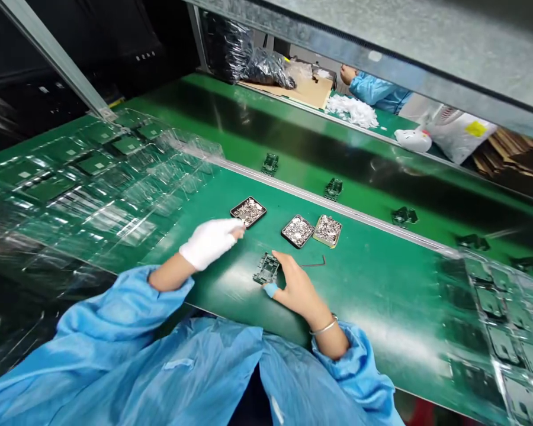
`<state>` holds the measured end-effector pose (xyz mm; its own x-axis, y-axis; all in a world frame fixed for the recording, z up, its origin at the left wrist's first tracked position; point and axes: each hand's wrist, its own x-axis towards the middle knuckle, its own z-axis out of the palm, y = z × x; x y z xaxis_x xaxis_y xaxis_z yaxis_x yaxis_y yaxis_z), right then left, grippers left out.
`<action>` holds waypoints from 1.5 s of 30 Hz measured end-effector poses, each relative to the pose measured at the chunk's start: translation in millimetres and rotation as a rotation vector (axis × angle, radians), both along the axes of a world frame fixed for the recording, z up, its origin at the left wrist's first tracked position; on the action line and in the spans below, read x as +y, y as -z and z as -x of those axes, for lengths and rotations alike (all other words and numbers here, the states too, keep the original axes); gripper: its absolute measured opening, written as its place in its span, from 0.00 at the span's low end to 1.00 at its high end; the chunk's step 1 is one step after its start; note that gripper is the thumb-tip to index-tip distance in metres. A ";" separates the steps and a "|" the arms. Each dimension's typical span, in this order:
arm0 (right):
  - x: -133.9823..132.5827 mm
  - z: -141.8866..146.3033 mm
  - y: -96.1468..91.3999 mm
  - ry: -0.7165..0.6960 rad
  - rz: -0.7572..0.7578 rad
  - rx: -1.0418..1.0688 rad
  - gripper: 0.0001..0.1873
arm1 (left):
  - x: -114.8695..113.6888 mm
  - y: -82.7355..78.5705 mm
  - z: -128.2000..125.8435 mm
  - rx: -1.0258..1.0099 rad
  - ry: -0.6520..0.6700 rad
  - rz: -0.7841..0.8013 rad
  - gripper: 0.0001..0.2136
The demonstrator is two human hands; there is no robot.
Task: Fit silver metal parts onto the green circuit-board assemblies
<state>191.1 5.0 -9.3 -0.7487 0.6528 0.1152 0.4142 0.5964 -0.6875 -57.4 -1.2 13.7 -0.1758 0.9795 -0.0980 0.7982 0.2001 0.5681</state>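
Note:
My left hand (211,241), in a white glove, reaches to the near edge of a small black tray (248,211) filled with tiny shiny metal parts; its fingertips are pinched together there, and what they hold is too small to see. My right hand (295,286), bare with a blue cot on the thumb, grips a dark green plastic part (266,268) that rests on the green table (373,284). Two more small trays of metal parts (298,231) (327,229) lie just beyond the right hand. A thin L-shaped hex key (315,262) lies beside the right hand.
Clear plastic blister trays holding green parts are stacked at the left (89,177) and at the right (501,319). Several dark parts (333,188) ride on the conveyor belt behind a metal rail. Across the belt, another person's blue sleeve (375,90) is near white scraps and cardboard.

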 end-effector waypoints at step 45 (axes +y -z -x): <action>-10.8 6.5 -13.9 0.316 -0.171 0.560 0.06 | -25.7 -10.8 -94.9 -1.061 -0.046 -0.088 0.14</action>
<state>184.6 -5.8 4.6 -0.3214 0.7686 0.5531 0.1944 0.6252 -0.7559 37.5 -26.9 24.5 -0.0795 0.9852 -0.1519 -0.1206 0.1417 0.9825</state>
